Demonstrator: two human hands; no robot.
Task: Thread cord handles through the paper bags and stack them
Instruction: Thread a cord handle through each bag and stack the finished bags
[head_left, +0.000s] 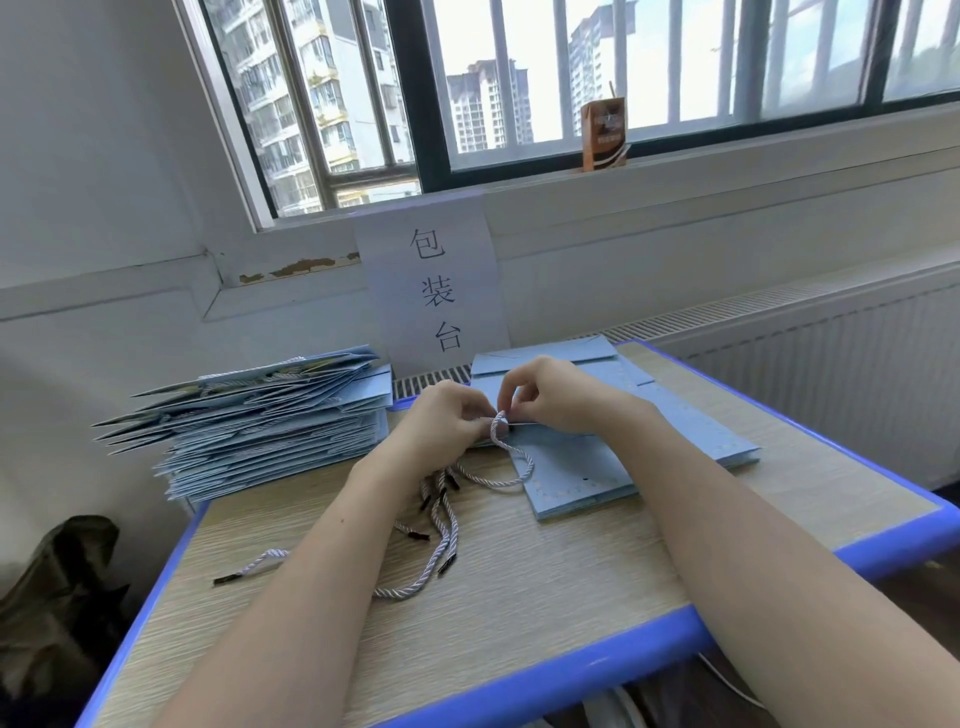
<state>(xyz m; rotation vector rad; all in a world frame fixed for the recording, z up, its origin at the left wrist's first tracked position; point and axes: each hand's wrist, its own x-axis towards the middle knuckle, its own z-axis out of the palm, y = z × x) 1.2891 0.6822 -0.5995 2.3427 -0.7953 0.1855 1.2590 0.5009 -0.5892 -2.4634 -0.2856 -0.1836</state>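
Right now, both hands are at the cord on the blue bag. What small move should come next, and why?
Probably pull the cord further through the bag. Both hands, left and right, pinch it at the bag's edge, and a loose loop lies on the bag.

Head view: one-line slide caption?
Both hands thread a cord into a blue bag beside the stack.

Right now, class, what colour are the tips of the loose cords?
Black tips on the whitish twisted cords, clearest in the head view.
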